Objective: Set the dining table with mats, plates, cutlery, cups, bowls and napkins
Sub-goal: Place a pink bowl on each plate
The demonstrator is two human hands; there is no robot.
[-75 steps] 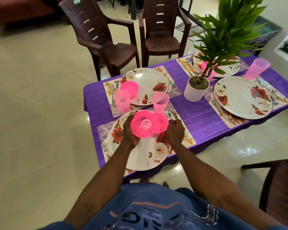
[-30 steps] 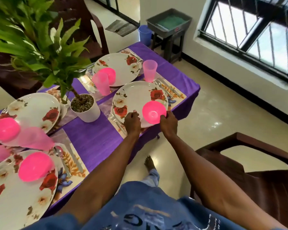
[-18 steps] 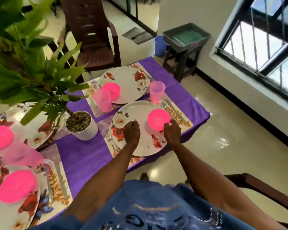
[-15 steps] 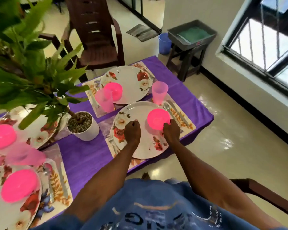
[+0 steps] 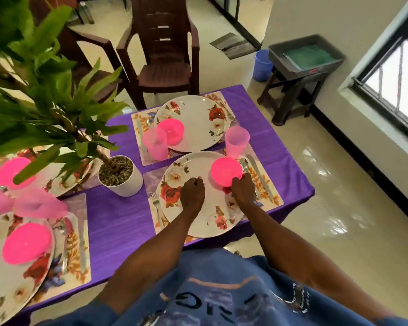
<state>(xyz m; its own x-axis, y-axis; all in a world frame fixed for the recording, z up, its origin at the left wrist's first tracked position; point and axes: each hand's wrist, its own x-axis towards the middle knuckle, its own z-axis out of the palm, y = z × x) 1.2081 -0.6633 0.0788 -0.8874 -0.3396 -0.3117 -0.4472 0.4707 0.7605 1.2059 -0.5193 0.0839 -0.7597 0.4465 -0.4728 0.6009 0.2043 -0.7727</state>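
A pink bowl (image 5: 225,170) stands on the far right part of a flowered plate (image 5: 198,222), which lies on a mat (image 5: 266,184) near the table's end. My right hand (image 5: 243,190) grips the bowl's near edge with curled fingers. My left hand (image 5: 192,194) hovers over the plate a little left of the bowl, its fingers curled with nothing in them. A pink cup (image 5: 236,141) stands just beyond the plate. A spoon (image 5: 244,164) and a knife (image 5: 259,177) lie to the plate's right, a fork (image 5: 157,208) to its left.
Across the purple table (image 5: 118,220) sits another plate (image 5: 198,114) with a pink bowl (image 5: 170,131) and cup (image 5: 154,143). A potted plant (image 5: 120,177) stands mid-table, two more set places to its left. A brown chair (image 5: 163,55) and a stool with a grey tray (image 5: 304,57) stand beyond.
Both hands carried the pink bowl to this plate and set it down. My left hand then let go and moved left; my right hand stays at the bowl.
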